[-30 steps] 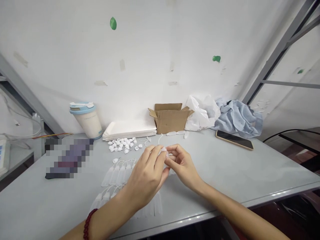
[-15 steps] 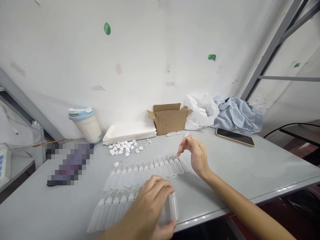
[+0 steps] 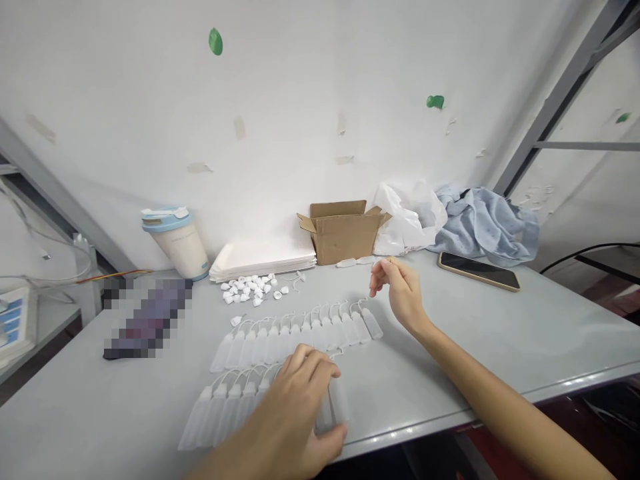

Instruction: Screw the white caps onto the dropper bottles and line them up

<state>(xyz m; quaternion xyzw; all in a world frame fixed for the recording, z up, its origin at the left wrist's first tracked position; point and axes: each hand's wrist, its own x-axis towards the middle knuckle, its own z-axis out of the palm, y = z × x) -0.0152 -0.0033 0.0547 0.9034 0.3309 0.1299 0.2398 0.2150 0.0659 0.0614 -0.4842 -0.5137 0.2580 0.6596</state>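
My left hand arches over the right end of the front row of translucent plastic tubes. Its thumb and fingers are apart, close to the two ends of the last tube, which lies flat. My palm hides part of this row. Beyond the right end of the back row hovers my right hand, its fingers curled in together; whatever they may hold is hidden. Nearest to it lies a tube with a white cord loop, slightly apart from the back row.
White caps lie heaped before a stack of white sheets. Along the wall stand a blue-lidded cup, an open cardboard box, a plastic bag and a blue cloth. A phone lies at right.
My right hand has lifted a little away from the back row, baring its last tube. The last front-row tube has tipped from raised to lying, and my left hand has shifted slightly left.
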